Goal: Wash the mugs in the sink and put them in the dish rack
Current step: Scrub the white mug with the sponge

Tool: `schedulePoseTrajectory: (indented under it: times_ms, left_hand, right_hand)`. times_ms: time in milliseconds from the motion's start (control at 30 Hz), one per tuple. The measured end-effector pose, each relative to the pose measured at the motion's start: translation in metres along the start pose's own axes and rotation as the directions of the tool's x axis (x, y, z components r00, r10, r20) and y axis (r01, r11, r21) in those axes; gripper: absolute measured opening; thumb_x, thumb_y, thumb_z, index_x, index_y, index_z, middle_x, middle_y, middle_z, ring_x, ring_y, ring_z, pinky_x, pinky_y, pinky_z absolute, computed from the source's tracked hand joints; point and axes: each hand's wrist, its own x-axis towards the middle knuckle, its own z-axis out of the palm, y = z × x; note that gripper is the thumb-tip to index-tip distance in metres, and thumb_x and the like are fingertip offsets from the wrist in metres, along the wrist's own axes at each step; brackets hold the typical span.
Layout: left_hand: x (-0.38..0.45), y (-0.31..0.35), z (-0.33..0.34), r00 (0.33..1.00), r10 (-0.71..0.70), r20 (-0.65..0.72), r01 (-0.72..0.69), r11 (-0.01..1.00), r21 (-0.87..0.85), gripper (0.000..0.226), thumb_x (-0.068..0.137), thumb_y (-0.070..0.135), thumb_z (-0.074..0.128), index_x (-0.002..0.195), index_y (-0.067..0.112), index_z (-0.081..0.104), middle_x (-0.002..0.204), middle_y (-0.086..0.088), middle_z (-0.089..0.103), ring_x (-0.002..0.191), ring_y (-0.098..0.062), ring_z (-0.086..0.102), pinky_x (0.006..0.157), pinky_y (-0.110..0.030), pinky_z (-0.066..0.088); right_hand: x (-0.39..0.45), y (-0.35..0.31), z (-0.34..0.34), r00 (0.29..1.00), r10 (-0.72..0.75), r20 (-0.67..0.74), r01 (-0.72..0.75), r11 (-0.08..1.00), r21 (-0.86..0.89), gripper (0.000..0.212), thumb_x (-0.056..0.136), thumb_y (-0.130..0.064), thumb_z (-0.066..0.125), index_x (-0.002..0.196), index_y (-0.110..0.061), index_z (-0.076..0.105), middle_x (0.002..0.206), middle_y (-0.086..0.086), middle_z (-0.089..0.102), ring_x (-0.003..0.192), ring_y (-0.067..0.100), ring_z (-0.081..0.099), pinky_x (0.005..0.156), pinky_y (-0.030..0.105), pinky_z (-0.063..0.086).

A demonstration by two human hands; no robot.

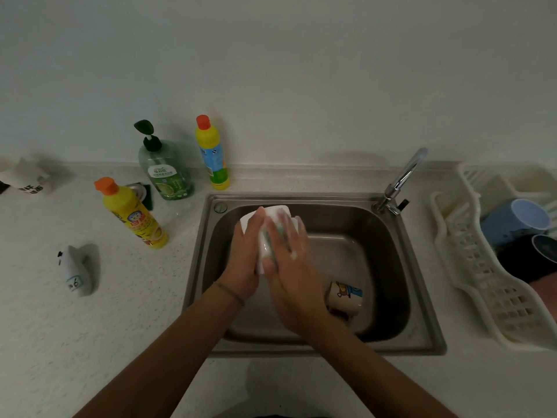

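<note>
Over the steel sink (422, 300), a white mug (265, 233) is held between both hands, its long axis running away from the person toward the wall, the flat end farthest out. The left hand (245, 260) has its fingers wrapped along the mug's left side; the right hand (291, 267) presses on it from the right, fingers soapy. A second mug, cartoon-printed (345, 298), lies on its side in the basin, right of the hands. Right of the sink, the dish rack (470, 267) holds a blue mug (509, 221) and a dark one (530, 260). The speckled tabletop (120, 312) left of the sink carries detergent bottles below a plain pale wall.
</note>
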Motion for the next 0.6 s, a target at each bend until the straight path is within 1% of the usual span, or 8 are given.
schedulePoseTrajectory:
  times_ms: [67, 133, 200, 333, 400, 500, 533, 600]
  left_hand:
    - [-0.002, -0.003, 0.000, 1.000, 0.004, 0.028, -0.004, 1.000, 0.028, 0.096, 0.069, 0.073, 0.078, 0.140, 0.013, 0.056, 0.130, -0.018, 0.068, 0.121, -0.036, 0.066, 0.106, -0.060, 0.049]
    - [-0.004, -0.009, 0.002, 0.998, -0.033, 0.053, 0.033, 0.999, 0.004, 0.095, 0.066, 0.073, 0.080, 0.138, 0.015, 0.059, 0.128, -0.019, 0.069, 0.120, -0.038, 0.066, 0.103, -0.060, 0.051]
    - [-0.007, -0.009, 0.008, 0.999, -0.033, 0.035, 0.033, 0.999, 0.000, 0.096, 0.065, 0.074, 0.080, 0.138, 0.017, 0.059, 0.125, -0.019, 0.070, 0.117, -0.037, 0.068, 0.099, -0.057, 0.055]
    - [0.000, -0.002, 0.005, 0.997, 0.077, -0.031, -0.075, 0.995, 0.059, 0.093, 0.072, 0.073, 0.074, 0.137, 0.009, 0.057, 0.126, -0.018, 0.068, 0.116, -0.033, 0.068, 0.097, -0.048, 0.057]
    - [-0.001, -0.003, 0.005, 0.998, 0.049, -0.026, -0.047, 0.998, 0.051, 0.093, 0.070, 0.072, 0.076, 0.136, 0.010, 0.057, 0.125, -0.018, 0.069, 0.114, -0.034, 0.069, 0.095, -0.052, 0.058]
    - [-0.005, -0.008, 0.014, 0.999, -0.014, -0.051, 0.015, 1.000, 0.014, 0.093, 0.062, 0.069, 0.078, 0.136, 0.018, 0.057, 0.123, -0.016, 0.070, 0.110, -0.034, 0.071, 0.083, -0.047, 0.061]
    - [-0.005, -0.008, 0.015, 0.999, -0.020, -0.049, 0.019, 1.000, -0.001, 0.093, 0.063, 0.069, 0.078, 0.137, 0.017, 0.057, 0.124, -0.017, 0.070, 0.112, -0.034, 0.070, 0.085, -0.048, 0.061]
    - [-0.001, -0.006, 0.011, 1.000, 0.018, -0.002, -0.018, 1.000, -0.002, 0.085, 0.074, 0.068, 0.075, 0.137, 0.013, 0.059, 0.127, -0.018, 0.069, 0.118, -0.034, 0.068, 0.099, -0.052, 0.055]
  right_hand:
    - [0.002, 0.005, -0.002, 1.000, -0.011, 0.006, 0.010, 1.000, 0.027, 0.061, 0.106, -0.035, 0.030, 0.156, -0.048, -0.003, 0.166, -0.021, -0.016, 0.155, 0.014, -0.008, 0.121, 0.035, 0.018]
    - [0.018, 0.014, -0.014, 0.988, 0.149, -0.036, -0.135, 0.956, 0.259, 0.055, 0.107, -0.038, 0.030, 0.158, -0.042, 0.008, 0.168, -0.015, 0.002, 0.155, 0.012, 0.008, 0.125, 0.043, 0.022]
    - [0.028, 0.014, -0.022, 0.958, 0.281, -0.060, -0.240, 0.898, 0.368, 0.055, 0.107, -0.041, 0.031, 0.159, -0.039, 0.013, 0.167, -0.012, 0.013, 0.151, 0.008, 0.021, 0.122, 0.046, 0.028]
    - [0.003, -0.007, -0.005, 0.999, 0.024, -0.037, -0.023, 0.999, 0.025, 0.060, 0.106, -0.038, 0.030, 0.157, -0.046, -0.001, 0.168, -0.015, -0.007, 0.156, 0.013, -0.006, 0.122, 0.038, 0.020]
    - [0.003, 0.004, -0.006, 1.000, 0.025, -0.012, -0.024, 0.997, 0.070, 0.060, 0.106, -0.039, 0.029, 0.156, -0.048, -0.004, 0.168, -0.017, -0.008, 0.155, 0.012, -0.005, 0.122, 0.038, 0.019]
    - [0.020, 0.019, -0.019, 0.972, 0.231, -0.044, -0.206, 0.925, 0.320, 0.057, 0.106, -0.042, 0.032, 0.157, -0.046, 0.008, 0.167, -0.015, 0.009, 0.151, 0.009, 0.022, 0.122, 0.045, 0.031]
    - [0.020, 0.016, -0.020, 0.973, 0.224, -0.049, -0.200, 0.933, 0.300, 0.056, 0.106, -0.041, 0.032, 0.157, -0.046, 0.008, 0.167, -0.014, 0.009, 0.152, 0.009, 0.020, 0.122, 0.045, 0.031]
    - [0.012, -0.001, -0.016, 0.993, 0.115, -0.018, -0.112, 0.986, 0.121, 0.059, 0.106, -0.038, 0.032, 0.158, -0.044, 0.004, 0.169, -0.014, -0.001, 0.155, 0.012, 0.002, 0.124, 0.040, 0.021]
